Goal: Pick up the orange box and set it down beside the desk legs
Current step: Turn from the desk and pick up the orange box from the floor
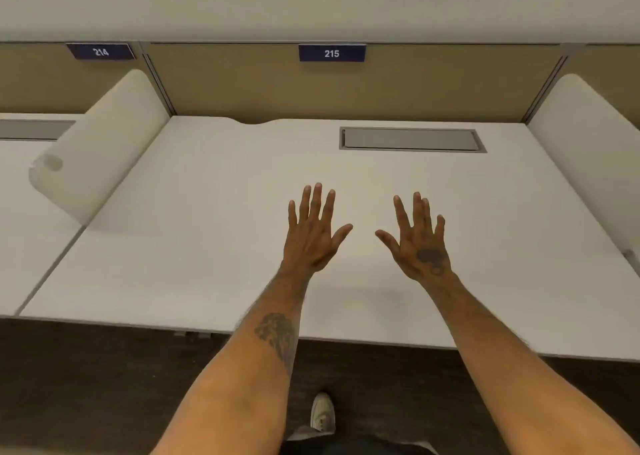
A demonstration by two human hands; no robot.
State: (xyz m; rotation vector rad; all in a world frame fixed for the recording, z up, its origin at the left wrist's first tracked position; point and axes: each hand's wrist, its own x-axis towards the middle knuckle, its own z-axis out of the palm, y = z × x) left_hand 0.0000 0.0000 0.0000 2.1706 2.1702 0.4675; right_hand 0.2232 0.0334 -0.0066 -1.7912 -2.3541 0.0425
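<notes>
While you stand at the desk point(207, 247), your left hand point(313, 236) and right hand point(420, 243) hover empty, fingers spread; grommet point(412, 139) at 1 o'clock.

Bare tattooed forearms, a tattooed right hand point(423, 247), white shoe point(322, 412).

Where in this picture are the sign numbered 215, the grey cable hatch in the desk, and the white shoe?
sign numbered 215 point(331, 53): head view, on its blue face at the digits.
grey cable hatch point(412, 139): head view, on the middle of its flat lid.
white shoe point(322, 413): head view, on its laced upper.
</notes>
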